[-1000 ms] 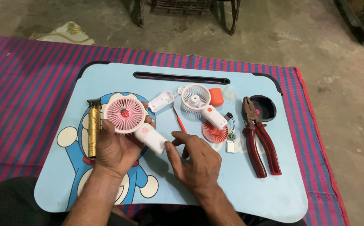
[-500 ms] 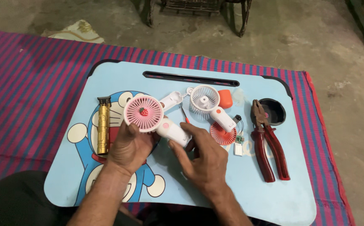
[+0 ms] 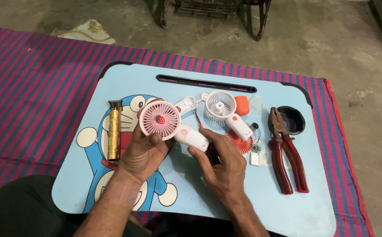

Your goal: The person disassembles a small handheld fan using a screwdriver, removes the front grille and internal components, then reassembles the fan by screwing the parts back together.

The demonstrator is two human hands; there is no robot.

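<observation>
- Nearest the camera, the left hand [image 3: 143, 151] is wrapped around the pink handheld fan [image 3: 170, 123], thumb up against the bottom of the round grille, fingers tucked behind it.
- The fan sits raised just above the light blue lap table [image 3: 287, 210], round head to the left and white handle pointing right and a bit down, so its long axis runs pretty much straight at the right hand [image 3: 219, 162].
- That right hand is closed on the handle end and also pinches a thin screwdriver [image 3: 198, 119], tip poking up just beside the handle. So both hands are on the fan, left at the head, right at the tail.
- Printed on the table under the left forearm: a blue and white cartoon cat.
- Left of the fan, a gold hair trimmer [image 3: 113, 131] lying lengthwise.
- Right of the hands: a white fan shell [image 3: 220, 105], red fan blade [image 3: 239, 142], small circuit board [image 3: 255, 149], red-handled pliers [image 3: 285, 153].
- Further back, an orange cap [image 3: 242, 105], then a long dark slot [image 3: 206, 83] along the far edge.
- No readable labels or packaging anywhere.
</observation>
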